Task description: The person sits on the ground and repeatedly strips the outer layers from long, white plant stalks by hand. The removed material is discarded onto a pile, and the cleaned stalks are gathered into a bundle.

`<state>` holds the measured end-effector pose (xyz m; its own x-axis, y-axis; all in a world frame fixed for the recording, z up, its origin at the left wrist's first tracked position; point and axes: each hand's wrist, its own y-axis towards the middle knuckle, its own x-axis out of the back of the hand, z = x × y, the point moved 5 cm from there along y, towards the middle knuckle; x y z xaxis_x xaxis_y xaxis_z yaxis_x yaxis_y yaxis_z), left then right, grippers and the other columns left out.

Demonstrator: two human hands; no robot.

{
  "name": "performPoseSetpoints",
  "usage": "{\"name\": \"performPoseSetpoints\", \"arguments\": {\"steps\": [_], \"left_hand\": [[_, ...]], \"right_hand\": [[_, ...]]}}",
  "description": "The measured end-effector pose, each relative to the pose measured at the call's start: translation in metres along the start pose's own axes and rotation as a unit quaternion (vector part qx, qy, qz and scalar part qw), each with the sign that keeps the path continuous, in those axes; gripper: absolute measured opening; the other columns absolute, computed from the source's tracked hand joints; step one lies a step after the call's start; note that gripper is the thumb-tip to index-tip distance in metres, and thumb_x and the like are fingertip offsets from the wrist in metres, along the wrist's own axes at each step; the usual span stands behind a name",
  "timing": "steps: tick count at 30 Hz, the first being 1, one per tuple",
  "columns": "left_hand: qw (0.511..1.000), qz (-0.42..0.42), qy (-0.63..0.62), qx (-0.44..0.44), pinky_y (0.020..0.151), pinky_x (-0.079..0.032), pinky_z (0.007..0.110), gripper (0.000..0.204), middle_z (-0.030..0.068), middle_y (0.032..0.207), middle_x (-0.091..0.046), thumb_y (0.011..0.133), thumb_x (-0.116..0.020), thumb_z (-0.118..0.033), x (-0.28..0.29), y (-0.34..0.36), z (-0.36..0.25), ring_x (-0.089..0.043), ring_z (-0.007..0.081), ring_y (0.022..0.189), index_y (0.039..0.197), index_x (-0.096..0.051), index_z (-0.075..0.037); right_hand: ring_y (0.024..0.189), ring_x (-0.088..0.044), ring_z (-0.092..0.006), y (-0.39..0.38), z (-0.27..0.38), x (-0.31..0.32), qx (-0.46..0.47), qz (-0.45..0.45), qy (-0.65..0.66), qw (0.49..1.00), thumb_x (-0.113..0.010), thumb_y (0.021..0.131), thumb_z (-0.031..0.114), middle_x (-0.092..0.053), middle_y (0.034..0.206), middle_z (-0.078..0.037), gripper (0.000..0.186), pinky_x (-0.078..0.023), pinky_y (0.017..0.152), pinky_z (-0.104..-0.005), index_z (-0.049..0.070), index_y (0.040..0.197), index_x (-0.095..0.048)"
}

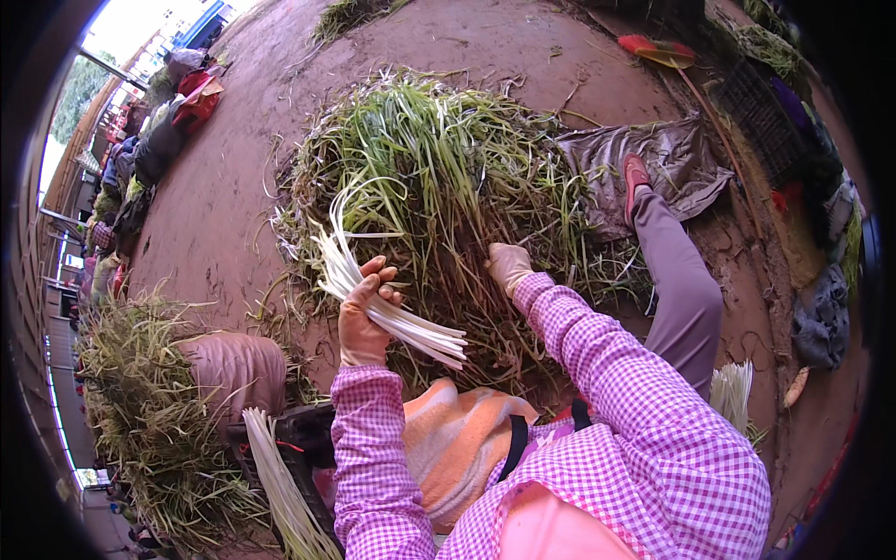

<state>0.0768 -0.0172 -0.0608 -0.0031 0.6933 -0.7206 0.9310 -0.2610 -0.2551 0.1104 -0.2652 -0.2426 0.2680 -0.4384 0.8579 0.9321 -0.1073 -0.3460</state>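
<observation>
My left hand [366,322] is closed around a bunch of long, white, chive-like stalks [420,334], their thin ends curling up past the wrist-side of the pile. In front of me lies a big heap of green leafy stalks [420,140], with brownish stems toward my side. My right hand [510,267] touches the near right part of this heap, fingers curled in; what they pinch is hidden. Both hands appear to wear pale orange-tan gloves. An orange and white towel [457,439] covers my lap.
More pale stalks [285,485] stand at my lower left and another bunch [733,387] lies right of my leg [686,289]. A second green heap [159,401] is at left. Grey sheeting [667,154], a broom [658,51] and a black crate [758,117] lie at right.
</observation>
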Motion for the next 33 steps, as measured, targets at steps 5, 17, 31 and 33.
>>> {"name": "performPoseSetpoints", "arguments": {"steps": [5, 17, 31, 33], "left_hand": [[0.999, -0.02, -0.014, -0.034, 0.054, -0.051, 0.023, 0.03, 0.0161, 0.107, -0.068, 0.092, -0.051, 0.0, 0.005, -0.001, -0.015, -0.061, 0.0094, 0.061, 0.121, -0.055, 0.001], [0.985, -0.103, 0.135, 0.038, 0.044, -0.041, 0.022, 0.022, 0.0081, 0.084, -0.07, 0.099, -0.049, -0.013, -0.004, -0.016, 0.0, -0.049, 0.0053, 0.047, 0.113, -0.062, -0.002], [0.941, -0.169, 0.293, 0.026, 0.042, -0.043, 0.021, 0.022, 0.0087, 0.079, -0.069, 0.099, -0.051, -0.015, 0.001, -0.025, -0.021, -0.048, 0.0057, 0.047, 0.109, -0.065, -0.003], [0.935, -0.188, 0.3, 0.01, 0.042, -0.044, 0.021, 0.022, 0.0087, 0.079, -0.069, 0.099, -0.051, -0.015, 0.006, -0.027, -0.025, -0.048, 0.0053, 0.046, 0.11, -0.065, -0.003]], "right_hand": [[0.079, -0.066, -0.032, -0.024, 0.005, 0.019, 0.088, -0.121, 0.089, 0.985, -0.066, 0.087, 0.026, -0.068, 0.089, -0.016, 0.025, -0.054, 0.072, -0.0396, 0.004, 0.099, -0.067], [0.069, -0.065, -0.0309, -0.146, 0.03, 0.067, 0.308, -0.153, 0.198, 0.918, -0.065, 0.083, 0.016, -0.065, 0.077, -0.016, 0.014, -0.053, 0.061, -0.0367, 0.003, 0.088, -0.065], [0.065, -0.057, -0.009, -0.201, 0.064, 0.04, 0.195, 0.238, 0.35, 0.885, -0.056, 0.084, -0.003, -0.055, 0.07, -0.002, 0.066, -0.05, 0.064, -0.0253, 0.018, 0.145, -0.042], [0.06, -0.05, -0.0102, -0.213, 0.082, 0.059, 0.454, 0.081, 0.305, 0.833, -0.058, 0.086, 0.0, -0.05, 0.068, -0.004, 0.064, -0.046, 0.062, -0.0243, 0.018, 0.144, -0.042]]}}
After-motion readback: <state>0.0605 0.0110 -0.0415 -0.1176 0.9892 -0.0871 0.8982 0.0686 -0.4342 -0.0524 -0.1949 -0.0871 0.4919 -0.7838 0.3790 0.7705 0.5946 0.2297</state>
